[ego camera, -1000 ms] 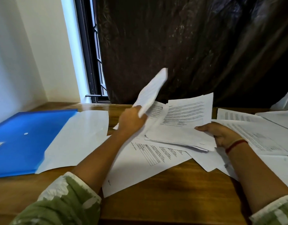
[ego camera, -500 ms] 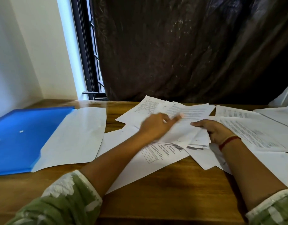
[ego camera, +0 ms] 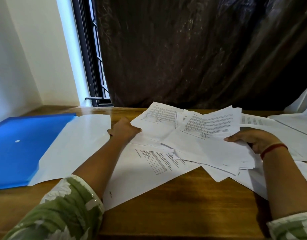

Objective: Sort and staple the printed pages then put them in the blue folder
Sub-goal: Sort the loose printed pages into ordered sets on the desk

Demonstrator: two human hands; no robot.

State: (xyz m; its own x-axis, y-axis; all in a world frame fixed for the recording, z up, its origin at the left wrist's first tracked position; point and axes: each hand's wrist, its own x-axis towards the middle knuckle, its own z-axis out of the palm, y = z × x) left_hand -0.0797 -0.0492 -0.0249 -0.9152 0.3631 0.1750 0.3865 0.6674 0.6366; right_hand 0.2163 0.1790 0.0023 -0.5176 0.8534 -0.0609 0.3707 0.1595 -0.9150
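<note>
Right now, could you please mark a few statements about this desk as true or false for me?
1. The blue folder lies at the left of the wooden table. True.
2. The left hand holds a stapler. False: it grips the edge of a printed page; no stapler shows.
3. The right hand, with a red band at its wrist, holds a stack of pages. True.
4. The stack of pages is inside the blue folder. False: it is over at the right, apart from the folder.
</note>
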